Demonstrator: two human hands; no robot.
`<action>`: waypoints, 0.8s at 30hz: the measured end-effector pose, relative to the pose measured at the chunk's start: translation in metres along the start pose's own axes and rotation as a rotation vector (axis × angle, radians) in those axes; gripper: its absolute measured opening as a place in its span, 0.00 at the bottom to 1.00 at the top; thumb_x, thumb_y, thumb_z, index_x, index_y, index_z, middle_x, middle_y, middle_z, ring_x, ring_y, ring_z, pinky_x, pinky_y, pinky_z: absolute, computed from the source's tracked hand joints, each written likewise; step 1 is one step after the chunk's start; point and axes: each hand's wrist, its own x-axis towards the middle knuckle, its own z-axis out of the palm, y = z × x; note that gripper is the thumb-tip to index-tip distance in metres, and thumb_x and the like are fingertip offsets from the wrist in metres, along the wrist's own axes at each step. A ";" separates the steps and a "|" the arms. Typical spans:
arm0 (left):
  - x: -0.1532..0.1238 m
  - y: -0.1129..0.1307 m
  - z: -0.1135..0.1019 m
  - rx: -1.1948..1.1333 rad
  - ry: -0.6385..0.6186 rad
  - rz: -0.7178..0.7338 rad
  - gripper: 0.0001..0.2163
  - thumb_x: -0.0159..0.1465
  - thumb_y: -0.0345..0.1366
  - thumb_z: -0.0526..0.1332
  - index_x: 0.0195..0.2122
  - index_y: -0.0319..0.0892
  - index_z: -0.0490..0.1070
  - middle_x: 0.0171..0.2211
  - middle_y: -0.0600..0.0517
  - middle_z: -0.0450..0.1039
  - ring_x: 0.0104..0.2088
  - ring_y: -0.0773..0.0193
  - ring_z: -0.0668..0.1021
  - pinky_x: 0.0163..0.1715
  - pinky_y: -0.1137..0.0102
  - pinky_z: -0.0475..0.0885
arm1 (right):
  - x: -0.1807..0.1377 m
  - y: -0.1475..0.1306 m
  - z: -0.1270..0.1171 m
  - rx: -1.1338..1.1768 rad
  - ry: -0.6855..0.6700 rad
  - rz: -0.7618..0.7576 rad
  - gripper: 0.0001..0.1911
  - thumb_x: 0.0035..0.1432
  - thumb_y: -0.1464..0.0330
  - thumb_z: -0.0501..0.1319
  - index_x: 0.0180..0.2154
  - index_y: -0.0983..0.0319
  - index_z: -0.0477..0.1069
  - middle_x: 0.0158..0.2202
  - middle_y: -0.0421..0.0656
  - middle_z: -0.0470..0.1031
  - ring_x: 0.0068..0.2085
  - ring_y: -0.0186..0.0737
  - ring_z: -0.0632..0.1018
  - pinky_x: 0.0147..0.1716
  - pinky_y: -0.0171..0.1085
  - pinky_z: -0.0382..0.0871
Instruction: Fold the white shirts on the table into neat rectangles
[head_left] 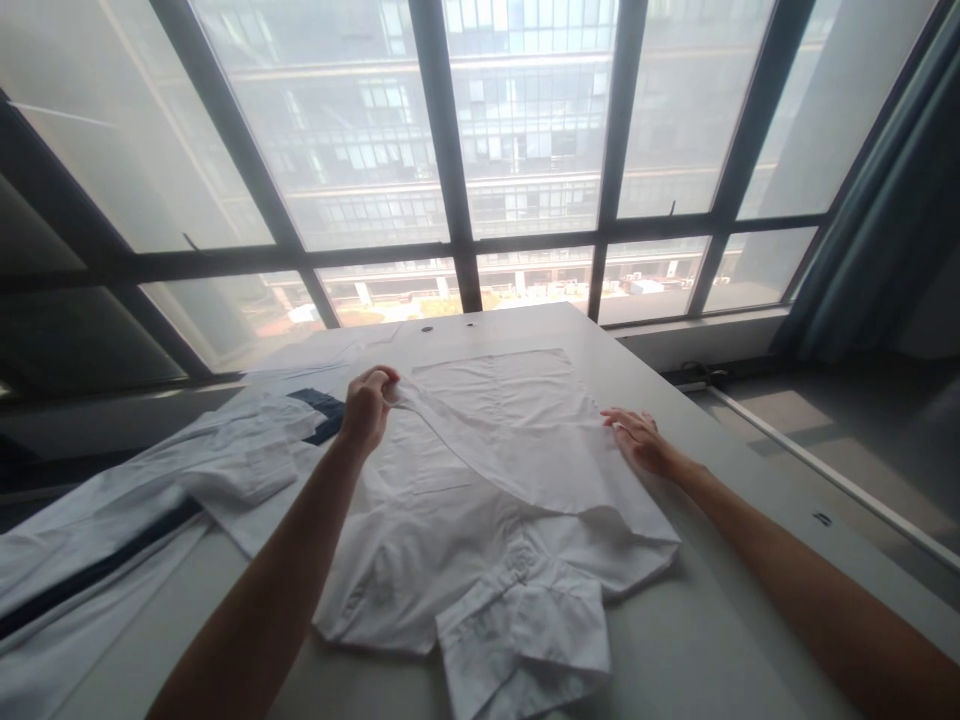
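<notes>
A white shirt [525, 440] lies spread on the white table, partly folded over itself. My left hand [369, 405] is closed, pinching a raised edge of its upper layer at the left. From that hand a loose fold of cloth slopes down across the middle. On the opposite side, my right hand [636, 438] rests with fingers stretched out at the shirt's right edge. The fingertips touch the cloth. A short sleeve-like part [525, 630] of the shirt sticks out toward me, creased and lying near the table's front.
More white clothing with dark trim [247, 460] is heaped on the left of the table [720, 600]. Large framed windows [525, 120] stand behind the far edge. A blue-grey curtain [862, 220] hangs at the right, above a dark floor.
</notes>
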 end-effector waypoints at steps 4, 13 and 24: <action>0.025 0.014 0.008 0.194 -0.089 0.120 0.07 0.57 0.28 0.53 0.30 0.35 0.71 0.23 0.55 0.65 0.27 0.69 0.66 0.29 0.75 0.61 | 0.003 0.000 -0.005 0.052 0.015 0.079 0.25 0.64 0.66 0.47 0.57 0.60 0.72 0.50 0.50 0.80 0.55 0.54 0.77 0.63 0.68 0.51; 0.087 0.020 0.018 0.457 -0.101 0.198 0.08 0.56 0.34 0.58 0.21 0.39 0.71 0.18 0.56 0.65 0.23 0.67 0.67 0.24 0.73 0.59 | 0.000 -0.001 -0.007 0.005 -0.010 -0.003 0.22 0.58 0.60 0.63 0.55 0.55 0.73 0.51 0.48 0.79 0.58 0.55 0.75 0.62 0.62 0.58; 0.083 -0.075 -0.010 0.607 -0.355 -0.050 0.18 0.37 0.47 0.72 0.25 0.40 0.76 0.24 0.51 0.75 0.26 0.61 0.75 0.24 0.71 0.67 | -0.014 -0.026 -0.011 -0.287 -0.081 -0.028 0.24 0.66 0.68 0.54 0.62 0.58 0.68 0.64 0.53 0.70 0.68 0.55 0.65 0.65 0.63 0.54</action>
